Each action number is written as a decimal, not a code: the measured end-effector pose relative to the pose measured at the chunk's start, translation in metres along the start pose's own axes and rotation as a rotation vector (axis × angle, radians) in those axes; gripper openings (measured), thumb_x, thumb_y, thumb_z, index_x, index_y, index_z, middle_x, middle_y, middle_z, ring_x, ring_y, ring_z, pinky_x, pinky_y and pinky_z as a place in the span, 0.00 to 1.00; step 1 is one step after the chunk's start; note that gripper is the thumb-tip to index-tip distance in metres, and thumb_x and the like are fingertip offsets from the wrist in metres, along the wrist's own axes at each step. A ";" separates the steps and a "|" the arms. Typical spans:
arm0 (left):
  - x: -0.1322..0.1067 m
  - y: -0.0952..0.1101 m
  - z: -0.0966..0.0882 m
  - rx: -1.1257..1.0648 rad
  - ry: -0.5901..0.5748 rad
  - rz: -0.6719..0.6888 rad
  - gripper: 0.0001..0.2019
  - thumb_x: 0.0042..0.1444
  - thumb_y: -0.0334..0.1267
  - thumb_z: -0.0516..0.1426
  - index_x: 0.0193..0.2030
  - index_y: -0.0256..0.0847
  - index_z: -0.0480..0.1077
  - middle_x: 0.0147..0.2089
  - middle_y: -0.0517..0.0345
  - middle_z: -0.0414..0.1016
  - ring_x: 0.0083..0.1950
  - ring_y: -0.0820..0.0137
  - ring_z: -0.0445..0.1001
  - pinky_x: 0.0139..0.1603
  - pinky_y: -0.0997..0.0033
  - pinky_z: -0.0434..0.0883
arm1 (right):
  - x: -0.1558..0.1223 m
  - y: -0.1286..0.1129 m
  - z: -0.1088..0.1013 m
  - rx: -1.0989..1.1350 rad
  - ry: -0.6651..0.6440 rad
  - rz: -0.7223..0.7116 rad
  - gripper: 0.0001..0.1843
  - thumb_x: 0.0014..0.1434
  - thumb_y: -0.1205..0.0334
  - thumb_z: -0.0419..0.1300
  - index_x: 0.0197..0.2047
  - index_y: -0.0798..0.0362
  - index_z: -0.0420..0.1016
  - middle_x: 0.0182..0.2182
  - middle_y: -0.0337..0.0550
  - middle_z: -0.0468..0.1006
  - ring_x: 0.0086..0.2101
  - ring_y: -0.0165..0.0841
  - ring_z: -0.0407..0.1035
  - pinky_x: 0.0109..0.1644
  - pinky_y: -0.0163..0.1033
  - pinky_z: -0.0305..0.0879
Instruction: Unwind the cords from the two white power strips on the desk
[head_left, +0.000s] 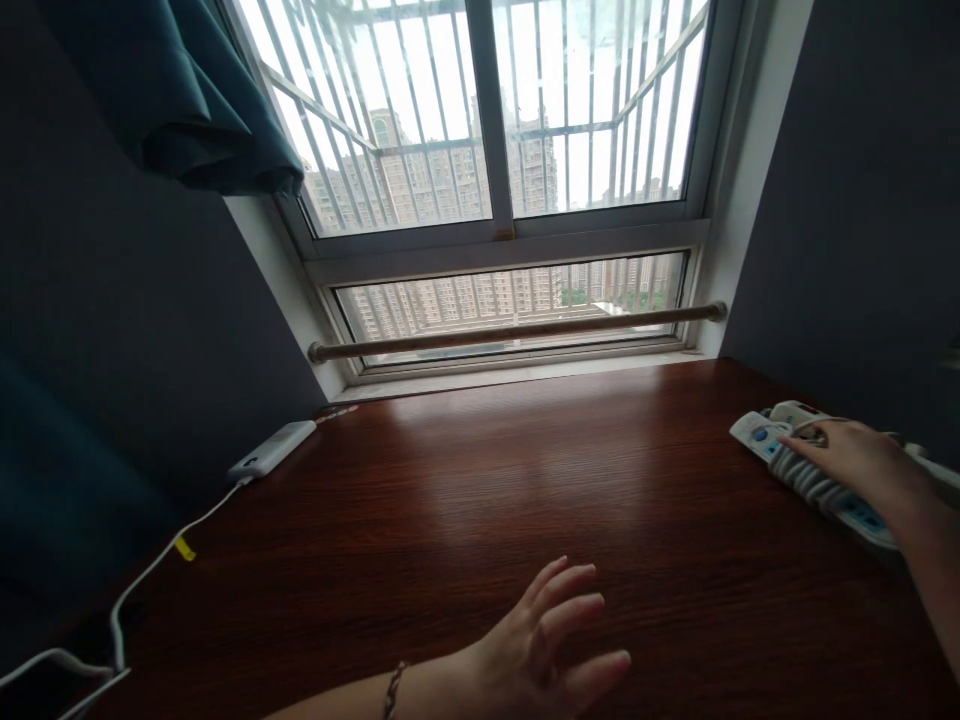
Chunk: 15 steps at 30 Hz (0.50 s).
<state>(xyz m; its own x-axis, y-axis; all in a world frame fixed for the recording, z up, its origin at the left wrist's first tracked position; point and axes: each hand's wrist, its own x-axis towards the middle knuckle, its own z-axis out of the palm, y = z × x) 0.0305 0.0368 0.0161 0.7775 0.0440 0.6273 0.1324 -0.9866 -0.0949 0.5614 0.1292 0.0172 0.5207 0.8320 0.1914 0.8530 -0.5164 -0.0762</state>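
Leftmost, a white charger (pixel 272 449) with its cable (pixel 150 570) lies on the worktop (pixel 465 480), well left of the power strip (pixel 814 475). Left hand (pixel 551 640) hovers open, holding nothing; right hand (pixel 851 455) rests on the strip's coiled cord, fingers loosely spread, steadying it near the worktop's right edge.

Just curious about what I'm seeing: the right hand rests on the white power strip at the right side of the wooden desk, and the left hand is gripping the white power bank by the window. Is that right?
Not quite. The head view shows the left hand hovering open over the bare wooden desk, far from the white power bank, which lies untouched by the window. The right hand does rest on the white power strip.
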 end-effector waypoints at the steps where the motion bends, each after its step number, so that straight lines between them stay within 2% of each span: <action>1: 0.001 0.002 0.001 0.037 0.014 0.018 0.27 0.54 0.42 0.61 0.59 0.44 0.58 0.68 0.46 0.42 0.66 0.51 0.53 0.62 0.49 0.59 | -0.005 -0.004 -0.006 -0.010 -0.003 0.022 0.36 0.56 0.31 0.43 0.50 0.51 0.69 0.49 0.55 0.68 0.50 0.47 0.62 0.50 0.47 0.55; 4: 0.007 0.006 0.003 0.051 0.086 0.031 0.23 0.52 0.36 0.62 0.54 0.46 0.63 0.70 0.53 0.34 0.65 0.54 0.55 0.62 0.49 0.60 | -0.023 -0.024 -0.030 0.007 -0.076 0.131 0.30 0.57 0.34 0.43 0.45 0.48 0.71 0.48 0.50 0.69 0.48 0.45 0.63 0.48 0.43 0.57; 7: 0.012 0.008 0.002 0.049 0.086 0.045 0.23 0.50 0.35 0.63 0.53 0.45 0.64 0.70 0.53 0.35 0.64 0.54 0.56 0.61 0.48 0.61 | -0.032 -0.039 -0.043 -0.018 -0.134 0.214 0.32 0.57 0.34 0.43 0.44 0.51 0.72 0.49 0.50 0.69 0.48 0.46 0.63 0.46 0.44 0.59; 12: 0.018 0.010 -0.005 0.102 -0.006 0.052 0.23 0.49 0.37 0.64 0.52 0.44 0.67 0.70 0.52 0.34 0.64 0.55 0.57 0.62 0.52 0.61 | -0.034 -0.040 -0.040 -0.046 -0.157 0.310 0.40 0.57 0.33 0.40 0.54 0.58 0.68 0.56 0.53 0.64 0.54 0.47 0.59 0.53 0.49 0.58; 15: 0.020 0.011 -0.004 0.109 0.012 0.045 0.23 0.49 0.36 0.64 0.52 0.44 0.67 0.70 0.52 0.35 0.63 0.56 0.58 0.62 0.52 0.61 | -0.030 -0.029 -0.030 0.021 -0.155 0.353 0.45 0.54 0.29 0.41 0.53 0.60 0.70 0.54 0.57 0.65 0.53 0.51 0.60 0.54 0.53 0.57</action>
<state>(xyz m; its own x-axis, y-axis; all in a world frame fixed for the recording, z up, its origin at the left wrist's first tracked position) 0.0446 0.0266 0.0306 0.7770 -0.0025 0.6295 0.1639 -0.9647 -0.2060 0.5203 0.1134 0.0434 0.7803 0.6255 -0.0004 0.6200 -0.7736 -0.1311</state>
